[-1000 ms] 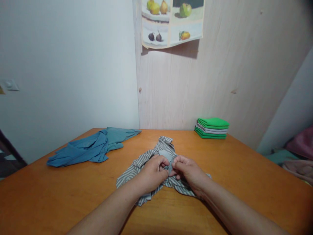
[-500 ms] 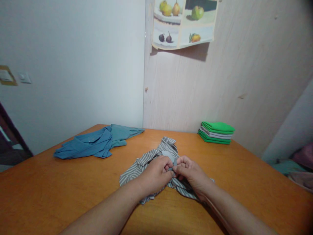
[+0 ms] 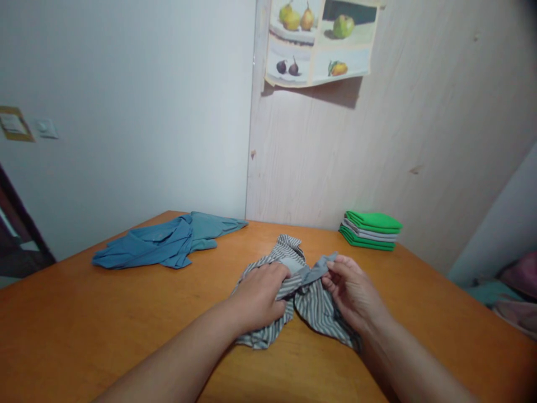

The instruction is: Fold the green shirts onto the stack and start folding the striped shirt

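A crumpled grey-and-white striped garment (image 3: 323, 313), looking like a shirt, lies in the middle of the wooden table. My left hand (image 3: 262, 294) is closed over its left part, fingers curled into the cloth and their tips partly hidden. Between thumb and fingers, my right hand (image 3: 354, 288) pinches a plain grey edge of the same garment, raised a little above the table. That grey strip runs stretched between the two hands. One striped end, perhaps a sleeve, points away toward the wall.
Two loose blue garments (image 3: 159, 243), one darker and one more teal, lie at the back left of the table (image 3: 126, 319). A neat stack of folded green and white cloths (image 3: 371, 229) stands at the back right. Fruit pictures (image 3: 323, 42) hang on the wall behind.
My hands have moved apart from close together. The right hand has drawn the grey edge to the right and up, while the left has shifted slightly left.
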{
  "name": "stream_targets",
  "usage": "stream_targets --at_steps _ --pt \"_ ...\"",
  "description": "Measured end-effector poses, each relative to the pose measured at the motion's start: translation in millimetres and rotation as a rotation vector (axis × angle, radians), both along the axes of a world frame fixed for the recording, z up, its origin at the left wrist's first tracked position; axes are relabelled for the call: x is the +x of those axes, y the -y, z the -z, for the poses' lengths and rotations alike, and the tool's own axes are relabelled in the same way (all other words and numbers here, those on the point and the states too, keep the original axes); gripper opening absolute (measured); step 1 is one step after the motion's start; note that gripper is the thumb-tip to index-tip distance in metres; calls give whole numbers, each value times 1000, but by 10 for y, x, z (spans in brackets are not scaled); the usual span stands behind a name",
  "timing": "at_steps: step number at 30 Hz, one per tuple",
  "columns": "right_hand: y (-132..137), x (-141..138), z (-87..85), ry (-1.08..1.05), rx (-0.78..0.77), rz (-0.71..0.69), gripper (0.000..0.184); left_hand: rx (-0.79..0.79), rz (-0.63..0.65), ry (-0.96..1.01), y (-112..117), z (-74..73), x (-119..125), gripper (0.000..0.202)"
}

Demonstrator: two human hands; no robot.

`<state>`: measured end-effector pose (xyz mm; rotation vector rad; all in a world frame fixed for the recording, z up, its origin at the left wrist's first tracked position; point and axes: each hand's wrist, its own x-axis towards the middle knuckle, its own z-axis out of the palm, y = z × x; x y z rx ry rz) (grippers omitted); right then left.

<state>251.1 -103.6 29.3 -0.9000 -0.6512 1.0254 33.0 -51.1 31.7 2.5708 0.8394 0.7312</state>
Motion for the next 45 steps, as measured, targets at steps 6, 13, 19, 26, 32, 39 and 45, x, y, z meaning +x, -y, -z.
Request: stream_targets --at_steps 6,13,19,26,32,39,45 --pt "70 114 -135 -35 122 160 27 -269 -42 121 -76 -129 -110 32" --pt "76 -25 -93 40 81 77 31 -572 45 101 -105 -258 -219 22" --pt "33 -161 43 57 15 -132 34 -274 41 325 51 -157 59 16" --pt "49 -182 63 95 31 -143 35 -363 -9 136 149 125 204 30" --pt "164 -235 -4 217 10 -275 27 -483 -51 145 47 133 205 11" --pt "177 -279 58 608 -154 -388 28 -789 22 294 -70 80 104 13" --pt "145 -256 101 721 -105 -299 20 -815 -12 262 -51 51 101 12"
